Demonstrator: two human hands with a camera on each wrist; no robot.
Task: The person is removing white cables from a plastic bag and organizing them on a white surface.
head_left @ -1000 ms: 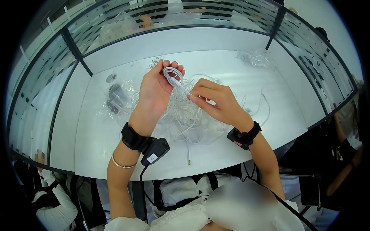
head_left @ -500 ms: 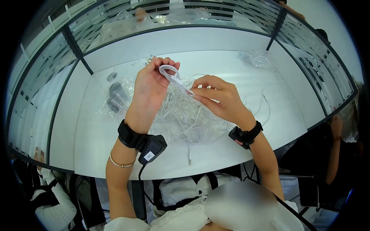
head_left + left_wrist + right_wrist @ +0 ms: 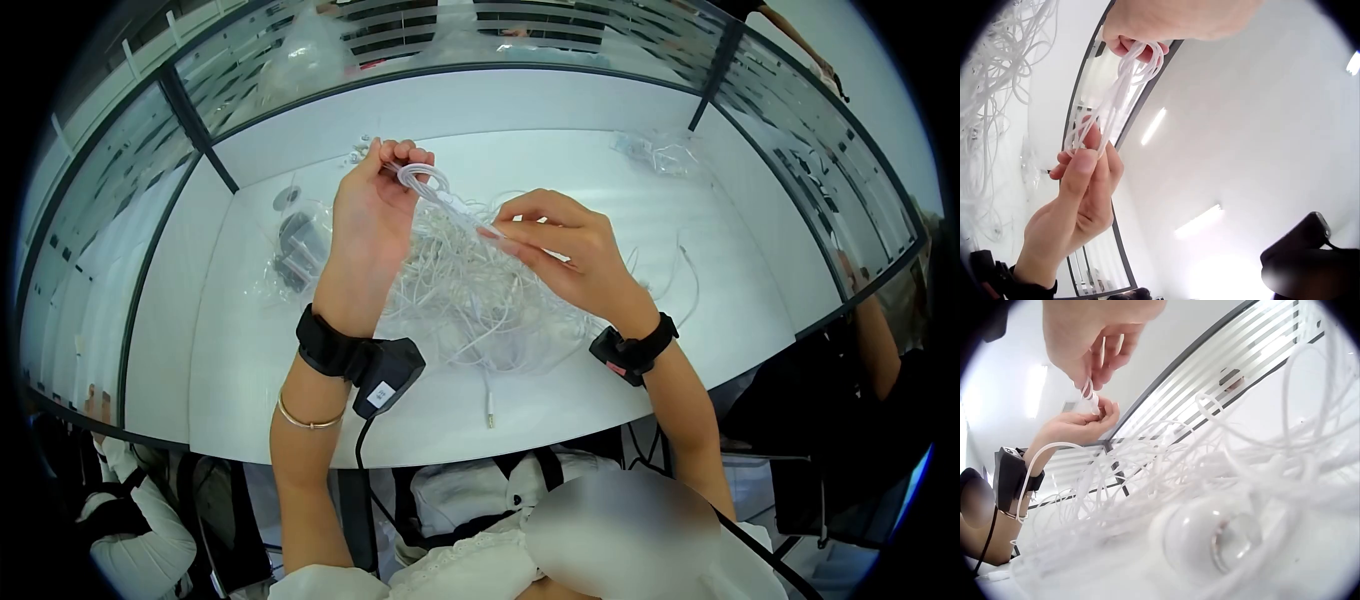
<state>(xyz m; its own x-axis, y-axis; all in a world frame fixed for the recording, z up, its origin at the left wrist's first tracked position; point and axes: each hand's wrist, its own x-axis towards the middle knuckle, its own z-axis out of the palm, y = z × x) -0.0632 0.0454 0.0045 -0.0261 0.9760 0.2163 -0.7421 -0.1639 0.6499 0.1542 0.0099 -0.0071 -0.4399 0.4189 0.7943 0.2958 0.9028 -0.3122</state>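
A white cable [image 3: 424, 181], wound in loops, stretches between my two hands above the desk. My left hand [image 3: 374, 215] holds the looped far end with its fingers curled. With thumb and fingertips my right hand [image 3: 568, 250] pinches the nearer end of the bundle. The left wrist view shows the strands [image 3: 1110, 106] running side by side from the loops down to the right fingertips. Beneath both hands lies a large tangle of white cables [image 3: 480, 300]. One cable's jack plug [image 3: 490, 416] points out of it toward the desk's near edge.
A clear bag with dark items [image 3: 298, 245] lies left of the tangle. Another clear plastic bag [image 3: 658, 152] sits at the back right. Small pieces [image 3: 360, 150] lie behind the left hand. Partition panels [image 3: 460, 105] enclose the desk's back and sides.
My left hand has moved left and slightly farther away, taking the cable's loops with it. The right hand has shifted only slightly, still pinching, and the bundle is more drawn out between them.
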